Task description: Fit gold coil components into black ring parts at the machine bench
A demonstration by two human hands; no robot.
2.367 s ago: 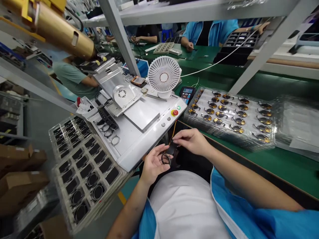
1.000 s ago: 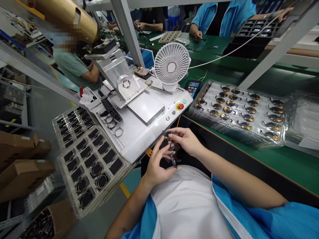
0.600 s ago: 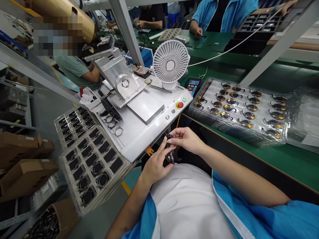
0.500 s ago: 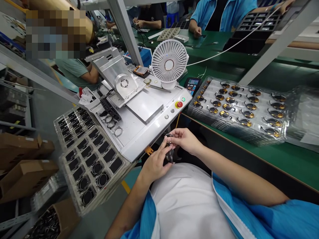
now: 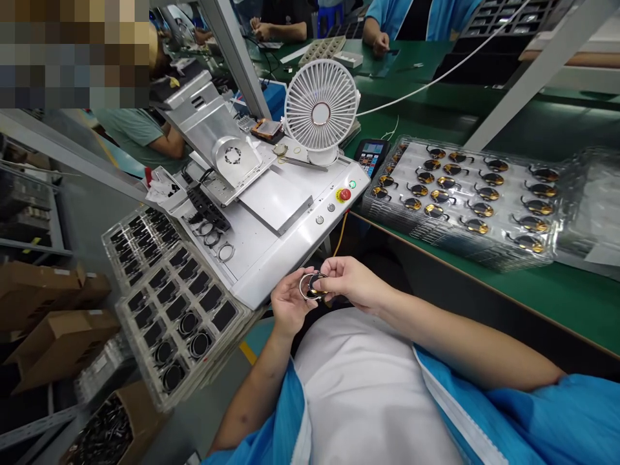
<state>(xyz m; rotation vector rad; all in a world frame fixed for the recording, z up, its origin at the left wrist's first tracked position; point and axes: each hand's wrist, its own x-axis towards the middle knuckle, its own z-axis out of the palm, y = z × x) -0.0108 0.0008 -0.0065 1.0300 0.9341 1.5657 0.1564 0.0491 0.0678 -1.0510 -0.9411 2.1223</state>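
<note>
In front of my lap, my left hand (image 5: pixel 289 306) has its fingers closed round a thin silvery metal ring (image 5: pixel 301 290). My right hand (image 5: pixel 356 283) pinches a small round black-and-gold part (image 5: pixel 318 292) at the ring's right side. The two pieces overlap from here, and I cannot tell whether one sits inside the other. Left of my hands, a clear tray (image 5: pixel 199 309) bears dark squares, several with rings on them. More loose rings (image 5: pixel 225 252) lie on the white machine's top.
The white machine (image 5: pixel 271 261) has a red stop button (image 5: pixel 343 194) at its front edge. A white fan (image 5: pixel 321 106) stands behind. To the right, stacked clear trays (image 5: pixel 411 216) bear round gold-and-black parts. Cardboard boxes (image 5: pixel 48 342) stand lower left; other people sit across the bench.
My hands have moved slightly left and turned, so the ring now faces up into view. The right hand now pinches the round part beside it. The camera view has shifted a little.
</note>
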